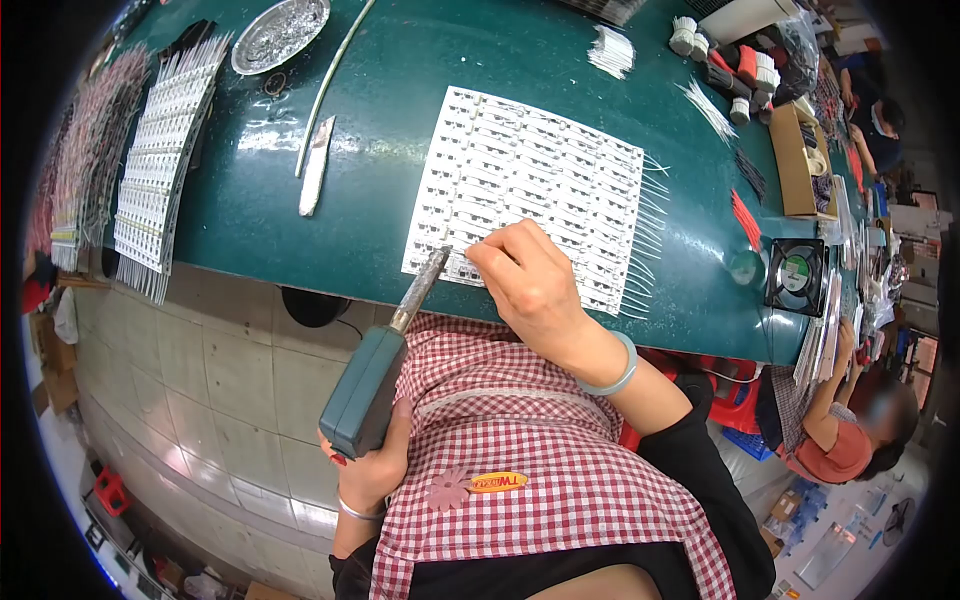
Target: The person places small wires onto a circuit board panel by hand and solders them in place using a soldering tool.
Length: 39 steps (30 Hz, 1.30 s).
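Observation:
My left hand (370,465) grips a green soldering gun (365,385) below the table's front edge. Its metal barrel points up and away, with the tip over the lower left part of a white circuit board panel (530,180). Rows of small dark parts cover the panel, and thin white wires (645,240) stick out along its right side. Close to the tip, my right hand (530,285) is closed in a pinch over the panel's lower part. Whatever its fingers hold is hidden or too small to name.
On the green table (360,230) lie a metal dish (280,37), a wrapped flat strip (318,167) and a long pale tube (332,90). Stacked wired panels (170,150) overhang at left. Wire bundles (745,218), a small fan (797,277) and a cardboard box (795,160) stand right. A person (840,430) sits at right.

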### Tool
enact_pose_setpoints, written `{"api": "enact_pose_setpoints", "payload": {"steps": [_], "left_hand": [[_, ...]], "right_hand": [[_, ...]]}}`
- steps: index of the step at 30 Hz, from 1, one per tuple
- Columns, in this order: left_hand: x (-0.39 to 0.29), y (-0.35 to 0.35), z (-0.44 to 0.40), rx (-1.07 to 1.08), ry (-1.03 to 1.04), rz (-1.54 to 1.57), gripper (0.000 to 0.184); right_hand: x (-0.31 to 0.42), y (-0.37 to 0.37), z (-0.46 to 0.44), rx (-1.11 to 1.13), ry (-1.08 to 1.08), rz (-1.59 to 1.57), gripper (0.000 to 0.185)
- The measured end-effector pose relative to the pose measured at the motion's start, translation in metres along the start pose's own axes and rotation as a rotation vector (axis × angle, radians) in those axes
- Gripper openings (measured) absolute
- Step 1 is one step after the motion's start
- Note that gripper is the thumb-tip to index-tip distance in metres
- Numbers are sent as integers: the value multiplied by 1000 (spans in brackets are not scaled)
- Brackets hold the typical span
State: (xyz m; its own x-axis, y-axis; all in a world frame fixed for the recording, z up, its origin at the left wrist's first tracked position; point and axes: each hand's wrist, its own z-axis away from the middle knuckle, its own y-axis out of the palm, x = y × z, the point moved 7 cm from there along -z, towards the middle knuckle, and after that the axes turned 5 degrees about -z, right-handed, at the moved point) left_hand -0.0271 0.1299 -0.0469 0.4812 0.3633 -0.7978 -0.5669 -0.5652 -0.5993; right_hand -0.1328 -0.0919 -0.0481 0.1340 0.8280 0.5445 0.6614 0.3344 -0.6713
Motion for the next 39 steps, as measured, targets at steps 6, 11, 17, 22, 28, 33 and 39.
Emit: {"api": "enact_pose_setpoints", "payload": {"steps": [6,11,17,22,28,33,39], "left_hand": [[2,3,-2,-8,-33,64,19],[23,5,16,83,-97,99,30],[28,4,21,70,-106,203,37],[25,4,18,72,-66,185,45],[31,3,21,52,-118,204,50],[25,0,21,74,-48,137,45],[25,2,21,97,-67,130,40]], "right_hand": [[0,0,-1,-3,3,4,25],[0,0,-1,-8,3,3,25],[0,1,0,2,3,13,25],[0,-3,1,27,8,16,25],[14,-32,-4,24,57,62,27],[14,-16,-4,-19,-29,-29,27],[4,-2,0,-13,-45,-11,25]]}}
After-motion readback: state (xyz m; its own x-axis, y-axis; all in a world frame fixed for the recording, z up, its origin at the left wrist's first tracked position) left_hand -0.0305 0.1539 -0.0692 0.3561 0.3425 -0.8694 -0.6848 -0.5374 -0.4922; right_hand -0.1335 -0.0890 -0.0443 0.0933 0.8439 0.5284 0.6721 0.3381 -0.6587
